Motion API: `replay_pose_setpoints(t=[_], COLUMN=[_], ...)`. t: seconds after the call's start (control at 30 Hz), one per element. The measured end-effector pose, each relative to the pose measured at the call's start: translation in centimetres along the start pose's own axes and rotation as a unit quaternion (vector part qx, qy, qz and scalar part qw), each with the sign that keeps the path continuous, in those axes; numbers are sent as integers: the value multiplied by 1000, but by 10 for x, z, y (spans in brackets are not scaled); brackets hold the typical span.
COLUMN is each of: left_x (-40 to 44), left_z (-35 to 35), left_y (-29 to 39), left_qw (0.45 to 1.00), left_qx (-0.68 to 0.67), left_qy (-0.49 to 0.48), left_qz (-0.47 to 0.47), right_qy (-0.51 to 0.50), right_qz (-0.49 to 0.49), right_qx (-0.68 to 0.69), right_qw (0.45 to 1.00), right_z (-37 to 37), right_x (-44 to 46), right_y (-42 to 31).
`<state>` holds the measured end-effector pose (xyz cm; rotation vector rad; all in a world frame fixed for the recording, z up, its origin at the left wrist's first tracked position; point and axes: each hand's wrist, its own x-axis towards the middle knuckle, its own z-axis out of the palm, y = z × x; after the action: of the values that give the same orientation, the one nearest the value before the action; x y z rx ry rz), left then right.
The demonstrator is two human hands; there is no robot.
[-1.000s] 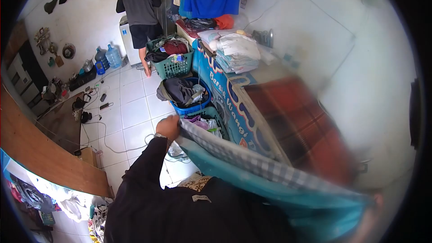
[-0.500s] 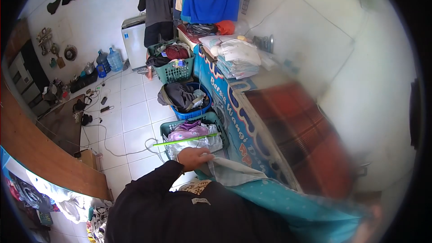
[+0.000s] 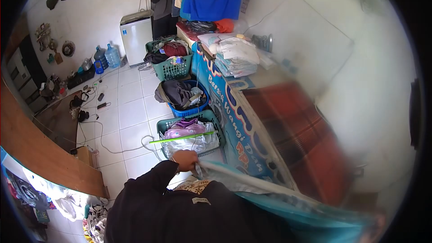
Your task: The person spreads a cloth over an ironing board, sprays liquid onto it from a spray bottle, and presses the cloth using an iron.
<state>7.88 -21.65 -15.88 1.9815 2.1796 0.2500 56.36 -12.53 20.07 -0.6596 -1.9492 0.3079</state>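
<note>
My left hand (image 3: pixel 185 159) is closed on one corner of a teal cloth (image 3: pixel 292 211) with a pale edge, just below the nearest green basket. The cloth stretches across my front toward the lower right. At its far end my right hand (image 3: pixel 377 225) shows blurred at the image's edge, closed on the other end of the cloth. Beyond the cloth lies a red plaid cloth (image 3: pixel 288 130) on the long counter.
Beside the counter stand a green basket (image 3: pixel 160 128) with a light green stick across it, a blue basket (image 3: pixel 182 112) and another green basket (image 3: pixel 173 69). Folded laundry (image 3: pixel 236 56) is stacked on the counter. A person (image 3: pixel 163 4) stands by a washing machine (image 3: pixel 136 40).
The cloth's left end has come down and closer to my body with my left hand, uncovering the nearest basket. The person at the back has shifted right, behind the washing machine.
</note>
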Motion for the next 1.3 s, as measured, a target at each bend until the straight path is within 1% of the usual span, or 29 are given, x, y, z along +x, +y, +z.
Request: replay_pose_setpoints(t=[0.03,0.07,0.1,0.17,0.2,0.23,0.27,0.3,0.33,0.37,0.43,0.5,0.53,0.57,0.63,0.73,0.8,0.83,0.87,0.9,0.93,0.97,1.03,1.07,1.1,1.13,1.17,1.23,1.3], left_x=[3,5,2,2,5,9,13,18,24,37,29,44,41,47,45,43,46,34,36,37,34,36,30,26,24,20,12,-6,-16], left_z=[15,29,32,30,33,41,51,68,68,117,54,95,76,88,95,86,61,-3,-15,-31,-53,-59,-66,-55,-35,-16,-6,18,68], left_y=[3,6,14,24,18,6,-9,-30,-44,-86,-54,-74,-52,-44,-7,15,11,29,28,27,31,23,8,-5,-25,-44,-55,-71,-88], left_qw=[999,995,994,992,992,988,965,930,880,892,887,925,948,955,926,907,867,794,678,623,585,584,689,688,836,925,925,945,961], left_qx=[12,21,2,9,9,-28,-65,-171,-264,-179,-273,-259,-246,-249,-276,-315,-428,-549,-682,-739,-764,-764,-656,-656,-438,-188,-187,-103,-17], left_qy=[-31,-97,-104,-120,-119,-38,43,146,204,268,318,225,142,112,103,138,169,106,138,166,183,185,213,214,214,198,198,87,75], left_qz=[20,30,31,-44,-44,-148,-249,-291,-339,-317,-195,-162,-143,-117,-237,-242,-190,-237,-237,-196,-200,-201,-222,-224,-253,-264,-265,-297,-267], right_qy=[-12,-24,-24,-44,-43,-42,-41,-44,-56,-68,-64,-57,-55,-55,-63,-65,-60,-63,-64,-68,-68,-67,-62,-56,-57,-59,-60,-60,-61], right_qz=[0,-1,-2,-5,-5,6,19,21,18,14,8,0,-4,-9,-5,11,25,42,58,58,49,39,36,35,34,35,36,58,81], right_qx=[-1,-1,-2,-6,-6,-15,-24,-24,-21,-18,-5,8,5,3,1,-11,-22,-34,-46,-45,-52,-58,-64,-70,-68,-69,-71,-68,-66], right_qw=[1000,1000,1000,999,999,999,999,999,998,997,998,998,998,998,998,998,998,997,995,995,995,995,995,995,995,995,995,994,993], right_z=[-2,-3,-4,-8,-10,-11,-12,-8,-10,-9,-5,-3,-3,-4,-10,-9,-6,-5,-4,-1,4,7,5,4,3,2,1,-3,-1], right_x=[1,2,3,7,7,6,6,8,8,10,11,13,14,14,14,15,18,19,21,23,25,27,26,25,25,25,25,17,14], right_y=[1,1,3,8,10,13,14,11,13,12,11,10,10,10,18,23,26,28,30,29,28,28,34,37,38,39,39,42,41])
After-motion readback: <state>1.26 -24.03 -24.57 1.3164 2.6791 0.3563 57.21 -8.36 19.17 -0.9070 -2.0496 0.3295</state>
